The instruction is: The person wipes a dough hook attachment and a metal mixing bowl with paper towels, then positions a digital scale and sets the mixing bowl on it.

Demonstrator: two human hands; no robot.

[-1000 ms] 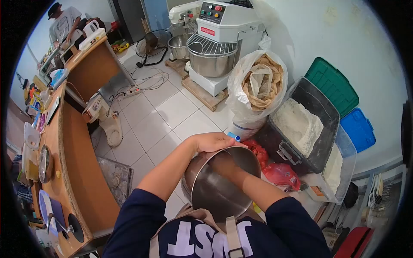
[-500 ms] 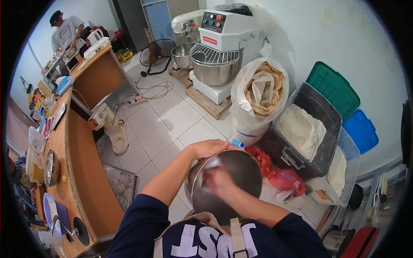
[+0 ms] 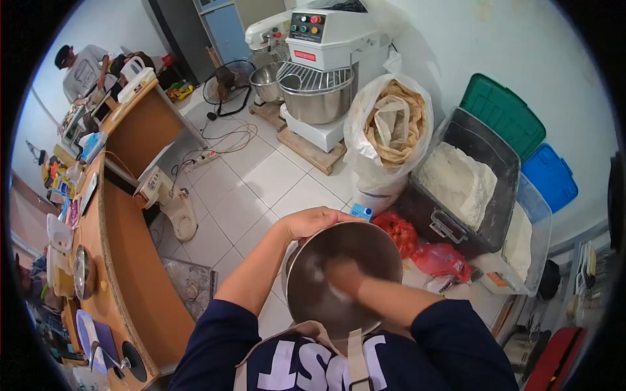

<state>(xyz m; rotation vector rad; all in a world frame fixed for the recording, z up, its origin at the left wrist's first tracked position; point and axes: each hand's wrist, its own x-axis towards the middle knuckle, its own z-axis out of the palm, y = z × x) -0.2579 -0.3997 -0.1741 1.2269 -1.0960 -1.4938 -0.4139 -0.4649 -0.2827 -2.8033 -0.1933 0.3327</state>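
Observation:
A large, deep metal bowl (image 3: 306,313) is tilted against the front of my apron, its mouth turned up toward me. My left hand (image 3: 318,222) grips the far upper rim, fingers bent over the edge. Inside the bowl is my right hand (image 3: 344,275), smeared by motion near the inner wall. A pale whitish blur shows beside its fingers; whether that is a held thing or a reflection, I cannot tell. Just past the rim stands a small blue-and-white carton (image 3: 360,211).
To the right are red plastic bags (image 3: 440,260), a black bin (image 3: 424,225) of white powder and a lined sack (image 3: 394,124). Ahead stand a large spiral mixer (image 3: 319,98), a fan and floor cables (image 3: 228,140). A curved counter (image 3: 130,260) runs along the left; a person sits far back.
My right hand has moved down and slightly right inside the bowl. The left hand stays on the rim. My view has shifted a little, and the far person leans lower.

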